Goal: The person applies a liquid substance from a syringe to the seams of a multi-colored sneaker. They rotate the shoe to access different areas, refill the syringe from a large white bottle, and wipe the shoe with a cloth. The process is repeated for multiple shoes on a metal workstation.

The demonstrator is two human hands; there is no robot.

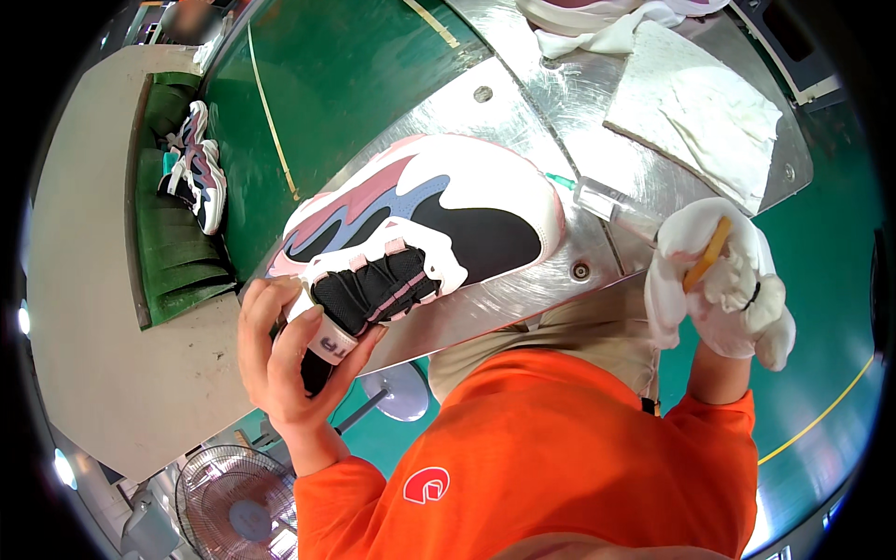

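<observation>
A large sneaker (485, 229) in white, black, blue and dusty pink lies on its side above the metal plate, its toe pointing right. My bare left hand (294, 350) is closed around its tongue and collar at the left end. My right hand (719, 280), in a white glove, grips a clear syringe (611, 203) with a thin green tip. That tip reaches close to the sneaker's toe edge; whether it touches I cannot tell. A narrow yellow-brown strip (707, 254) shows against the glove, and some gloved fingers are bunched out of clear sight.
A folded white cloth (719, 121) rests on a pad at the metal plate's (560, 103) far right. Part of another shoe (607, 19) sits beyond it. To the left, a finished-looking sneaker (201, 173) lies on a green belt (177, 266). A fan (245, 509) stands at lower left.
</observation>
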